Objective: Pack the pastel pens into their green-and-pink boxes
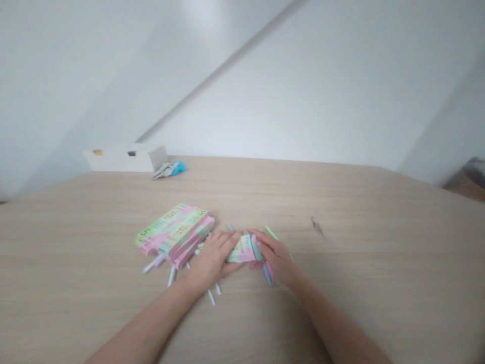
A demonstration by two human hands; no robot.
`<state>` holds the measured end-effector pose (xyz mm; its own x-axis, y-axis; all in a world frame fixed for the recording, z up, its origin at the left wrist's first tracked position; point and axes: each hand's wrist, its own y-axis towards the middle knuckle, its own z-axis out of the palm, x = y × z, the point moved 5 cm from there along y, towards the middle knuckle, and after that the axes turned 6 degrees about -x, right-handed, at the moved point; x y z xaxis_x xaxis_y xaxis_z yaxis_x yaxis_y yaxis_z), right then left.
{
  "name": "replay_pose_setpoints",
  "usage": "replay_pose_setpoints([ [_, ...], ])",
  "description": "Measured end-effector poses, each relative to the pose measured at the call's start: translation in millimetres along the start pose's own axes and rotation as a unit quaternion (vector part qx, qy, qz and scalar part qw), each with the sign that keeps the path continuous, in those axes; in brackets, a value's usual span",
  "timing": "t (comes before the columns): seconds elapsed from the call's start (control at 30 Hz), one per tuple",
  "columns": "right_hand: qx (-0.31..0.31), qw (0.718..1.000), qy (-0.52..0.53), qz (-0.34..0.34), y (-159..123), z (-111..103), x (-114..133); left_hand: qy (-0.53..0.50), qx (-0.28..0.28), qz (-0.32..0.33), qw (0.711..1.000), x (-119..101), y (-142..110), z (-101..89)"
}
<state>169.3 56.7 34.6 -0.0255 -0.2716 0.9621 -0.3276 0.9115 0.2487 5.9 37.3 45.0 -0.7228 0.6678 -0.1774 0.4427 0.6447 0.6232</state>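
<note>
A small pastel carton in pink, mint and yellow lies between my hands at the middle of the table. My left hand grips its left part, fingers over the top and thumb along the near side. At the carton's right end, my right hand is closed around the edge; its fingertips are partly hidden. A blue-violet pen-like stick pokes out beneath the right hand, and a bright green one shows behind it. Several white pen-like sticks stick out below my left hand.
Left of my hands lies a pile of similar pastel cartons, with a white stick showing under it. A small dark metal item, blurred, lies to the right. At the back left are a white box and grey-and-blue gloves.
</note>
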Motion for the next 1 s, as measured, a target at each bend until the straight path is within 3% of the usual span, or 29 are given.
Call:
replay_pose_setpoints([
  [0.23, 0.001, 0.999, 0.032, 0.008, 0.8, -2.2, 2.4, -0.004, -0.008, 0.012, 1.0, -1.9, 0.4, -2.8],
  [0.57, 0.012, 0.999, -0.041, -0.009, -0.2, 0.2, 5.1, 0.009, 0.008, 0.009, 1.0, -1.1, 0.4, -1.2],
  [1.0, 0.026, 0.999, -0.018, -0.008, 0.4, -0.1, 7.0, 0.008, 0.004, 0.019, 1.0, -3.7, -0.1, -3.7],
])
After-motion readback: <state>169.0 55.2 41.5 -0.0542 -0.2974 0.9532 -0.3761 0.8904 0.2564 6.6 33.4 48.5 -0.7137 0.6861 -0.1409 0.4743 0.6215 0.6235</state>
